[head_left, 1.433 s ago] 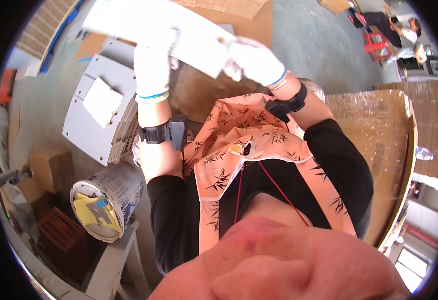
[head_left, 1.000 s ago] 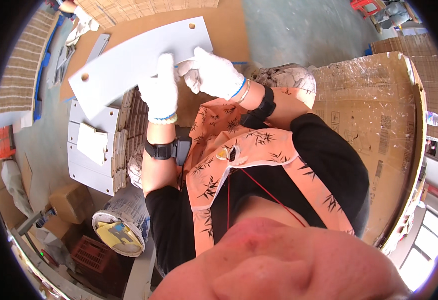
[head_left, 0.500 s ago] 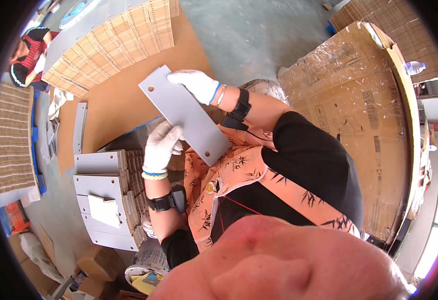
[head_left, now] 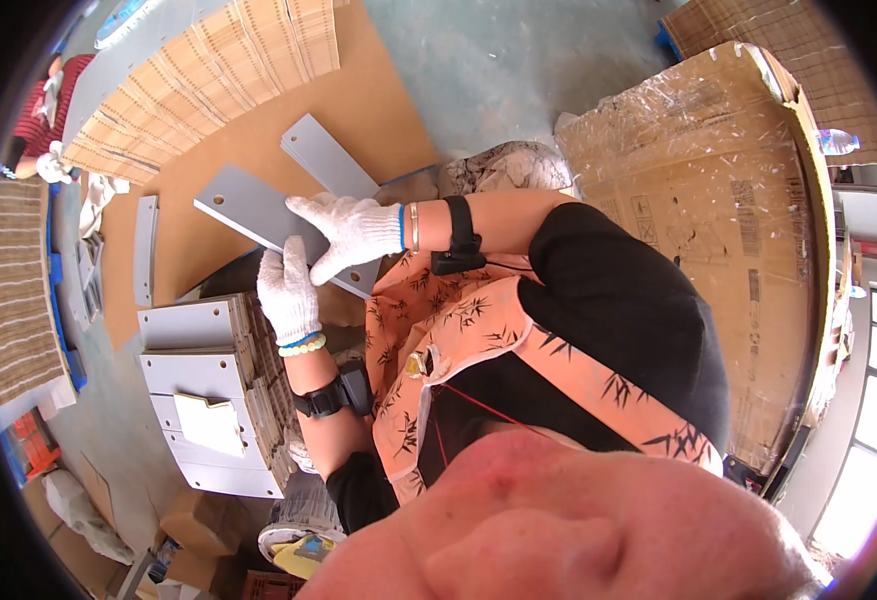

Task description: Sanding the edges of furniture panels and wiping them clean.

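A flat grey panel (head_left: 249, 205) with a hole near each end lies slanted between my hands. My left hand (head_left: 291, 295), in a white knit glove, is closed on its near long edge. My right hand (head_left: 354, 232), gloved too, reaches across the panel's face, thumb at the near edge and fingers toward the far edge; it covers the middle. A second grey panel (head_left: 327, 155) with a hole at its far end lies just beyond my right hand, its near end hidden. Left of my left hand stand stacked grey panels (head_left: 194, 375) with a white cloth (head_left: 209, 425) on them.
Brown board (head_left: 379, 110) lies under the panels, with a narrow grey strip (head_left: 146, 250) at its left. Beyond rises a long stack of tan-edged boards (head_left: 209, 80). A large cardboard box (head_left: 699, 250) stands at my right. Another person (head_left: 44, 120) is at the far left.
The panel in my hands has swung leftward and lies flatter. My right hand has slid from its far end to its middle. A second panel now shows beyond it.
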A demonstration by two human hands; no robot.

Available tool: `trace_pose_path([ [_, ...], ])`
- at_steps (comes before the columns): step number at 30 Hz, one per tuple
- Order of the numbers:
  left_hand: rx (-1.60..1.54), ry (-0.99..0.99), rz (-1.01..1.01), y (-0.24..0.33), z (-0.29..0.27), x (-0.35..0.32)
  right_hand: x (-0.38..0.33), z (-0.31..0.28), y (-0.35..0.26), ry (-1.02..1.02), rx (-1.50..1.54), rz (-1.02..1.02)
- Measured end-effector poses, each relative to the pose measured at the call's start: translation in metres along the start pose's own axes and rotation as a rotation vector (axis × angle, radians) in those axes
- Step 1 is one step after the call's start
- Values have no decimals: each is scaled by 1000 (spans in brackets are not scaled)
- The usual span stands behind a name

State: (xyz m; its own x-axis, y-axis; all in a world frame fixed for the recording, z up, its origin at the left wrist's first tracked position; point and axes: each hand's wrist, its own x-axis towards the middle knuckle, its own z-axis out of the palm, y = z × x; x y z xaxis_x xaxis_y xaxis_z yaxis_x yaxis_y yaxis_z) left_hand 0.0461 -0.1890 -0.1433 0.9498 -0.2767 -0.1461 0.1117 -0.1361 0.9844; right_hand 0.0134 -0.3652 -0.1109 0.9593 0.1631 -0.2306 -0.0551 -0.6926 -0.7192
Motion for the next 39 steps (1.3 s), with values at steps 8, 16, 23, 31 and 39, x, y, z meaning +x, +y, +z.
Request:
trace_pose_path([
  [8, 282, -98, 10, 2, -10, -7, 16, 8, -2, 33, 25, 8],
  [16, 70, 139, 25, 43, -43, -16, 75, 3, 79, 213, -130, 450],
  [23, -104, 269, 34, 54, -69, -27, 104, 29, 121, 125, -298, 584],
  [31, 1, 202, -25, 50, -70, -38, 136, 59, 154, 116, -422, 629],
  [39, 113, 190, -35, 54, -70, -41, 148, 73, 145, 59, -432, 751],
])
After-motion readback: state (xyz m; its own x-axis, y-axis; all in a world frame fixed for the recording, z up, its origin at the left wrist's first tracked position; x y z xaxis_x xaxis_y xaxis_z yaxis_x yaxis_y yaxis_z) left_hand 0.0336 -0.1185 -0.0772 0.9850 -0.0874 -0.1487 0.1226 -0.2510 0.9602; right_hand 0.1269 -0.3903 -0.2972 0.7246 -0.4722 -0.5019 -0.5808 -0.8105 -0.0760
